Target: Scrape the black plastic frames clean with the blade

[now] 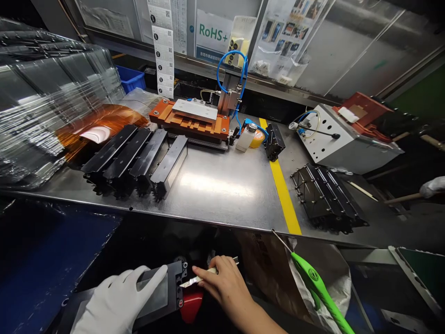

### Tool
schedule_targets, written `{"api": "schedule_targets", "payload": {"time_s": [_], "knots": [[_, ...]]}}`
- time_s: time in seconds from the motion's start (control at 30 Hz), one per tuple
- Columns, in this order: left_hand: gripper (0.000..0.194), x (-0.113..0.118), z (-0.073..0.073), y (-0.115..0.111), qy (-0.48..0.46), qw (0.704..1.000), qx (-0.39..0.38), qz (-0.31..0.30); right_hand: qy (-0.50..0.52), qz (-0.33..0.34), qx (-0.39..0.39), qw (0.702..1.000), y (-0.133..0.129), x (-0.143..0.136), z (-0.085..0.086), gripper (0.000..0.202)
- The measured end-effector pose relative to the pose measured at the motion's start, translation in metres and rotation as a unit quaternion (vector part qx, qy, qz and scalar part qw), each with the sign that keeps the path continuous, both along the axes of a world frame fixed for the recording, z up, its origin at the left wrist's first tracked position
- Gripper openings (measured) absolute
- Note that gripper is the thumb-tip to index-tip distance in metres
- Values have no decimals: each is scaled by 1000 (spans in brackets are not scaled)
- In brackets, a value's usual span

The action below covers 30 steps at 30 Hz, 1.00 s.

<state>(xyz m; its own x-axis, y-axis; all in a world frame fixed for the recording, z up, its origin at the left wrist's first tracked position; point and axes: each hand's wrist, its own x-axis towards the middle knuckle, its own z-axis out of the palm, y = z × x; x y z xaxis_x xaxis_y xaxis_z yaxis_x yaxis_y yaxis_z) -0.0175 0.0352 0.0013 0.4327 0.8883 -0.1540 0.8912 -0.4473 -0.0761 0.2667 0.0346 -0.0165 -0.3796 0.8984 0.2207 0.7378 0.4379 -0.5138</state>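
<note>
Centrally, below the front edge of the bench [222, 199], a black part [160, 297] is held clear of the surface. The left hand [114, 297] (gloved in white) grasps it, one finger laid along its grey window. The right hand [229, 283], bare, is closed around a knife [192, 281], whose blade lies at the part's right end. A red object [191, 306] shows just beneath that end.

On the bench, four black bars [127, 155] lie side by side near the front edge, towards the left corner. Behind them, nearer the back edge, stands an orange fixture [189, 124], with a bottle [246, 138] to its right. A yellow stripe [283, 195] runs to the front edge; right of it lies a black cluster [327, 197], with a grey box [351, 144] behind. A green tool [316, 283] hangs below, its metal tip at the front edge.
</note>
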Motion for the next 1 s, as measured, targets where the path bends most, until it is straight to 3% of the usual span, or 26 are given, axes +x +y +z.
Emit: {"api": "schedule_targets", "payload": {"time_s": [0.2,0.37,0.47,0.57,0.63,0.7,0.77,0.83,1.0], "knots": [[112,4,14,13,77,990,-116,-22,-16,35,-2,999,8,6,2,34],[103,10,35,28,84,972,-214,-42,-26,72,-10,997,13,8,-1,34],[95,7,33,30,51,972,-226,-35,-27,73,-25,997,11,8,-1,32],[95,3,20,25,38,977,-209,-2,-4,57,-100,993,3,5,9,33],[95,3,15,21,36,981,-192,18,66,33,-226,971,-3,1,21,35],[94,5,15,17,29,987,-157,30,154,-5,-386,909,-10,-4,34,42],[87,7,19,13,16,993,-106,48,204,-42,-493,845,-14,-12,44,45],[79,10,23,10,-5,995,-77,65,219,-65,-521,822,-15,-19,48,45],[63,16,36,11,-60,992,-73,80,226,-75,-515,823,-11,-29,45,46]]}}
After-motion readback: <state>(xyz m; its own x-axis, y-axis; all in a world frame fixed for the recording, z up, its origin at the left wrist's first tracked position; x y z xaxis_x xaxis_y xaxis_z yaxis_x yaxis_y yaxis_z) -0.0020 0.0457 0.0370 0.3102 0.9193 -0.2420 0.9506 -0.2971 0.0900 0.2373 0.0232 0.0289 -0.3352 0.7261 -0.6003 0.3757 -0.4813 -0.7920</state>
